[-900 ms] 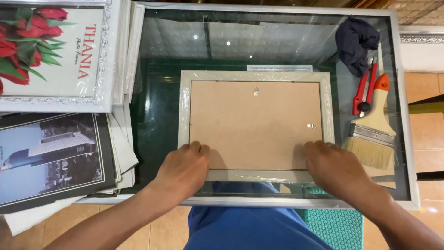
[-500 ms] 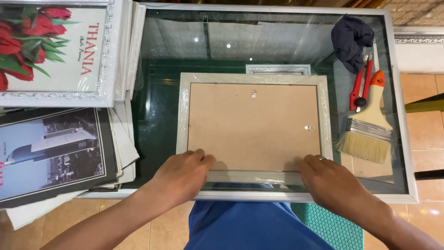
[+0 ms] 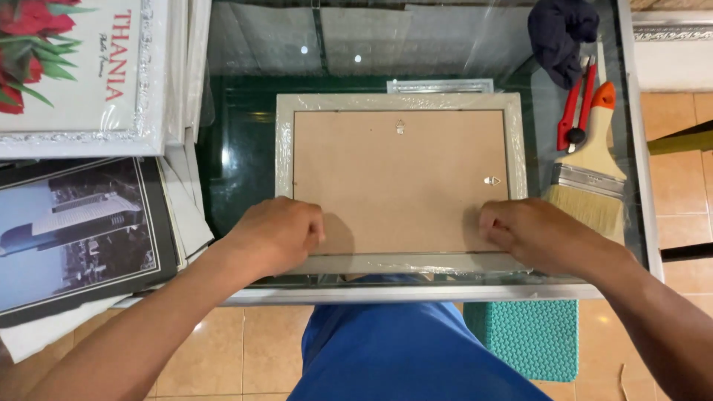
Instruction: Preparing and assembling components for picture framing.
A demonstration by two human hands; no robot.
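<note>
Glass-topped table (image 3: pixel 245 148), holding one silver picture frame (image 3: pixel 401 104) lying face down at its centre. Left hand (image 3: pixel 276 234) and right hand (image 3: pixel 529 232), fingers curled, press the frame's near corners; paintbrush (image 3: pixel 590 174) right of frame.

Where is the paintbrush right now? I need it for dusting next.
In the head view, the paintbrush lies on the glass table's right side, beside the red cutter, just above the right hand.

A single head-worn camera looks steeply down from close above a glass table (image 3: pixel 238 148), centred just beyond the left hand (image 3: pixel 278 234) and right hand (image 3: pixel 535 234); no second view overlaps.
</note>
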